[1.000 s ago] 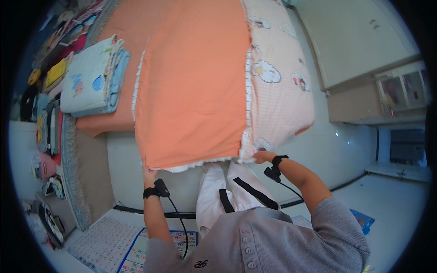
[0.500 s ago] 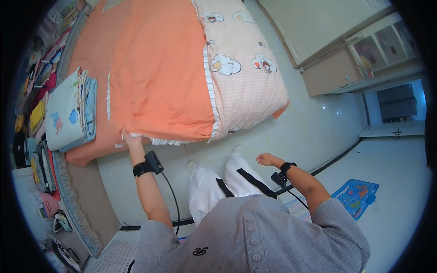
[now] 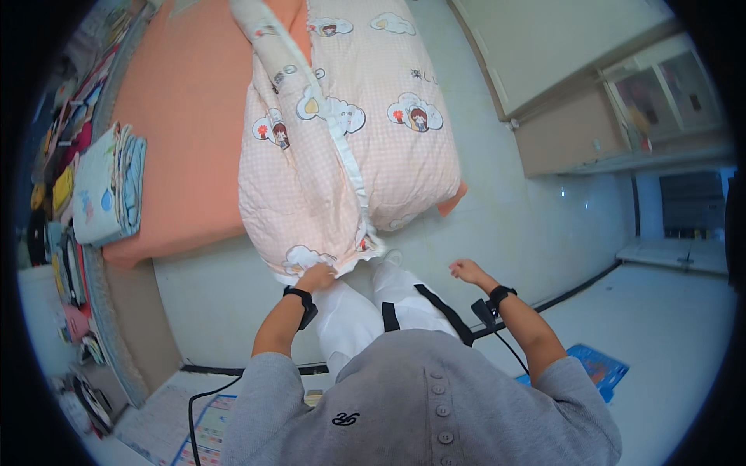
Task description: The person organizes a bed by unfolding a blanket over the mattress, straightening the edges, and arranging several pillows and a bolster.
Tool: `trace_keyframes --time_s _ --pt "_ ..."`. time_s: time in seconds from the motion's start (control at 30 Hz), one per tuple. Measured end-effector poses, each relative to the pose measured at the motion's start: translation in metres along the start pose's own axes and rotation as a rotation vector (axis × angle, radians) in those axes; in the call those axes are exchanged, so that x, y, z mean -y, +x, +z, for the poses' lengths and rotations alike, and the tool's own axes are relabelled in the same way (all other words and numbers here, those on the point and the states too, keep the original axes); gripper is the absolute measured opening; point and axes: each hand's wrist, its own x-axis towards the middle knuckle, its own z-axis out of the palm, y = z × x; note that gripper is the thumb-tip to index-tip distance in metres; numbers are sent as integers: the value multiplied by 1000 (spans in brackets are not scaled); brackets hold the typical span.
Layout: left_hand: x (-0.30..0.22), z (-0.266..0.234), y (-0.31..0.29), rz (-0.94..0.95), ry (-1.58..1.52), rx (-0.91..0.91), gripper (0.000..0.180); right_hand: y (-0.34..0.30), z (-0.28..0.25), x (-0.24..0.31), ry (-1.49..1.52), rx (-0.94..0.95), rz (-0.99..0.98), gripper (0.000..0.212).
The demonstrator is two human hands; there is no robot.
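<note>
A bedroom in a home
A wide bed under a smooth orange sheet shows it, with a pale pink checked quilt printed with cartoon clouds across it; a stack of folded white and light-blue bedding sits at its left edge; piles of mixed-colour clothes and cloth items line the left side; a tall cream cabinet with flat doors stands across the pale, glossy floor.
</note>
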Motion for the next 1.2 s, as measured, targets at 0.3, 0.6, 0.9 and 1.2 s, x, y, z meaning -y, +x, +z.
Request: trace_keyframes --time_s 0.3,0.6,0.9,1.2 --pt "-9 -53 108 -286 -462 -460 30 90 -49 43 -141 84 -182 23" --pt "-7 -93 223 -747 -527 -1019 73 127 -44 168 -6 251 -386 15" --pt "-16 -99 240 -1051 -561 -865 65 156 -112 125 -339 277 -97 24" --pt "22 -109 202 -725 -1015 -731 42 225 -88 223 -377 415 -269 17"
